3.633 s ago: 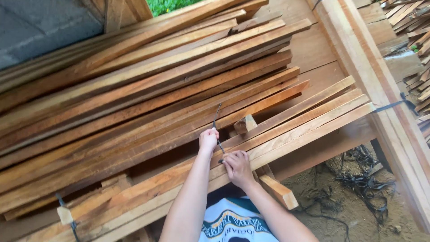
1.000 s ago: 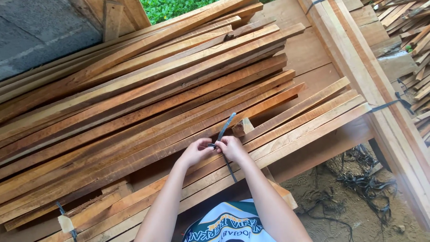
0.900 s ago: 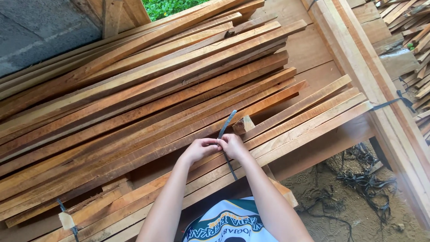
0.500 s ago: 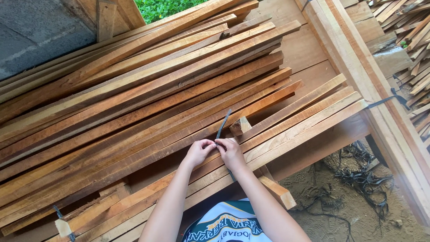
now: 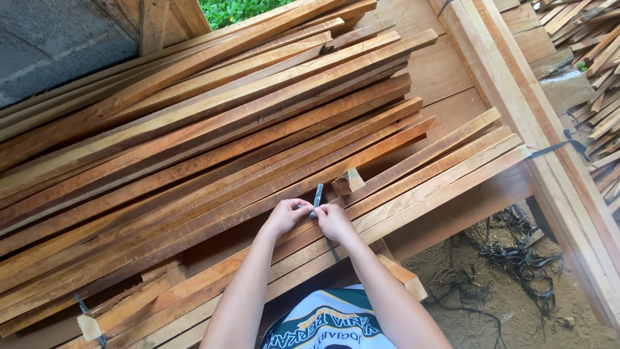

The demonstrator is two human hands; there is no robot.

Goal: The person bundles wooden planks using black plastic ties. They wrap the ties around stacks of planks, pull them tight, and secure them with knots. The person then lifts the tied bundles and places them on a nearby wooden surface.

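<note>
My left hand (image 5: pixel 287 215) and my right hand (image 5: pixel 334 220) meet over a stack of long reddish wooden slats (image 5: pixel 213 148). Both pinch a thin dark strap (image 5: pixel 318 196) that rises between the slats and also runs down under my right wrist. The fingertips of the two hands touch at the strap. A short wooden offcut (image 5: pixel 347 181) stands just beyond my right hand. The slats under my hands are paler and lie in a flat bundle (image 5: pixel 445 165).
A thick pale beam (image 5: pixel 536 129) runs along the right with another dark strap (image 5: pixel 555 147) around it. Loose dark straps (image 5: pixel 516 252) lie on the dirt ground at lower right. More cut wood (image 5: pixel 594 58) is piled top right. A grey wall (image 5: pixel 51 45) is top left.
My hands came together from apart onto the strap. Over the last second they stay pinched on it, shifting only slightly.
</note>
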